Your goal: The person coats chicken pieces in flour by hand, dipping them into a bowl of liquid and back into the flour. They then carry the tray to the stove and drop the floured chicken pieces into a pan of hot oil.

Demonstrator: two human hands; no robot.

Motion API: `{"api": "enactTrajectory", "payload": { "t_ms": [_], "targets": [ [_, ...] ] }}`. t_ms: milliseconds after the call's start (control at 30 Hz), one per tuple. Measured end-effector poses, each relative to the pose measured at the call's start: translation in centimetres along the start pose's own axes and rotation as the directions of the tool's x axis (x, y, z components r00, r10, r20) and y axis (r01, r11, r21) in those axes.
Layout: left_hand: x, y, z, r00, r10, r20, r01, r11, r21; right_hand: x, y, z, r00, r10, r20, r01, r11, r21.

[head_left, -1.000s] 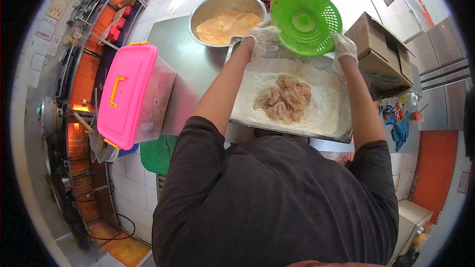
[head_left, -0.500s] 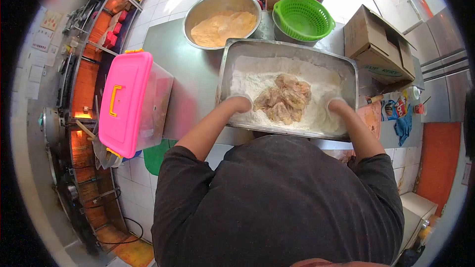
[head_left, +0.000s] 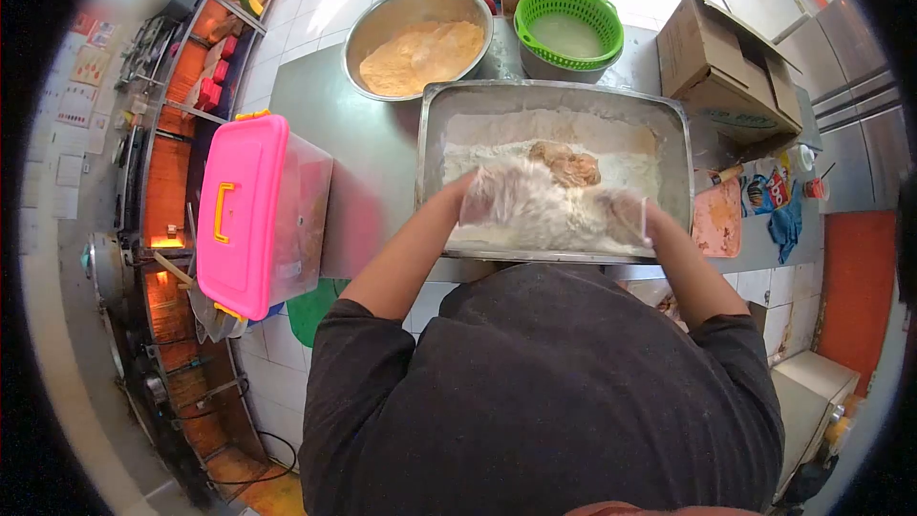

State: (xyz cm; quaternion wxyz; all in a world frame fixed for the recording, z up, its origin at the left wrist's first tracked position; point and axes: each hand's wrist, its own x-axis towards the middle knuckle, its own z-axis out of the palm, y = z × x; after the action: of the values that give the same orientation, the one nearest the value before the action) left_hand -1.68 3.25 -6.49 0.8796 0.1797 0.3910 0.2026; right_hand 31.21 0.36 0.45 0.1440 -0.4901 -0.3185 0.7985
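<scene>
A deep metal tray [head_left: 554, 88] holds white flour [head_left: 501, 148] and battered raw meat pieces [head_left: 568, 164]. My left hand [head_left: 501, 193], in a clear plastic glove coated with flour, is over the near left part of the heap. On the other side, my right hand [head_left: 619, 213], also gloved, touches the flour near the tray's front right. Flour covers the nearer meat between the two hands, while the farther pieces show bare. The fingers of both hands are blurred and powdered, so whether they grip anything is hidden.
Behind the tray stand a steel bowl of orange-tinted powder [head_left: 353, 57] and a green colander [head_left: 569, 29]. A pink-lidded plastic box [head_left: 244, 220] is at the left. At the right are a cardboard box [head_left: 712, 62], a pink tray [head_left: 718, 220] and a blue packet [head_left: 759, 193].
Both hands have come up out of the flour and moved inward. Loose flour now lies over the nearer meat pieces. The view has shifted slightly.
</scene>
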Motion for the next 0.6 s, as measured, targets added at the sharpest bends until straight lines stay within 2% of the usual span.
{"api": "enactTrajectory", "payload": {
  "t_ms": [67, 100, 133, 200, 233, 267, 333, 367, 433, 533, 567, 600],
  "targets": [
    [-3.0, 3.2, 3.6, 0.983, 0.047, -0.18, -0.016, 0.985, 0.17, 0.3, -1.1, -4.1, 0.992, -0.087, 0.094, 0.073, 0.987, 0.145],
    [-3.9, 4.8, 4.9, 0.961, 0.085, -0.262, -0.015, 0.965, 0.261, 1.1, -1.8, -4.6, 0.982, -0.135, -0.129, 0.134, 0.991, -0.015],
    [-2.7, 5.4, 3.6, 0.914, 0.191, -0.357, -0.035, 0.915, 0.401, 2.2, -2.7, -5.3, 0.917, -0.216, -0.336, 0.161, 0.97, -0.184],
    [1.6, 5.8, -1.7, 0.769, 0.428, -0.475, -0.014, 0.754, 0.657, 5.4, -3.1, -8.5, 0.821, -0.281, -0.496, 0.32, 0.948, -0.008],
    [3.9, 5.7, -4.4, 0.725, 0.48, -0.493, -0.01, 0.724, 0.69, 7.3, -2.8, -10.2, 0.764, -0.294, -0.575, 0.405, 0.912, 0.071],
    [6.4, 5.4, -7.1, 0.678, 0.529, -0.51, -0.002, 0.695, 0.719, 9.3, -2.2, -11.4, 0.751, -0.273, -0.601, 0.453, 0.876, 0.168],
    [8.5, 5.4, -7.4, 0.637, 0.574, -0.515, 0.068, 0.623, 0.779, 13.2, -1.0, -13.2, 0.737, -0.214, -0.642, 0.53, 0.772, 0.351],
    [9.8, 4.6, -5.9, 0.647, 0.57, -0.506, 0.127, 0.574, 0.809, 14.8, -1.0, -12.5, 0.789, -0.207, -0.578, 0.449, 0.836, 0.315],
    [11.7, 4.1, -3.3, 0.663, 0.569, -0.487, 0.116, 0.565, 0.817, 11.9, -3.8, -5.7, 0.927, -0.117, -0.355, 0.292, 0.821, 0.491],
    [12.1, 4.5, 3.4, 0.674, 0.586, -0.449, -0.107, 0.68, 0.726, 17.6, -2.1, -7.4, 0.961, -0.059, -0.27, 0.12, 0.969, 0.216],
    [11.6, 5.2, 5.1, 0.672, 0.599, -0.435, -0.185, 0.705, 0.685, 19.8, -1.1, -9.3, 0.943, -0.237, -0.234, 0.222, 0.971, -0.09],
    [10.3, 5.7, 6.2, 0.729, 0.564, -0.387, -0.206, 0.721, 0.662, 18.3, -1.7, -8.3, 0.932, -0.295, -0.211, 0.262, 0.95, -0.168]
  ]
}}
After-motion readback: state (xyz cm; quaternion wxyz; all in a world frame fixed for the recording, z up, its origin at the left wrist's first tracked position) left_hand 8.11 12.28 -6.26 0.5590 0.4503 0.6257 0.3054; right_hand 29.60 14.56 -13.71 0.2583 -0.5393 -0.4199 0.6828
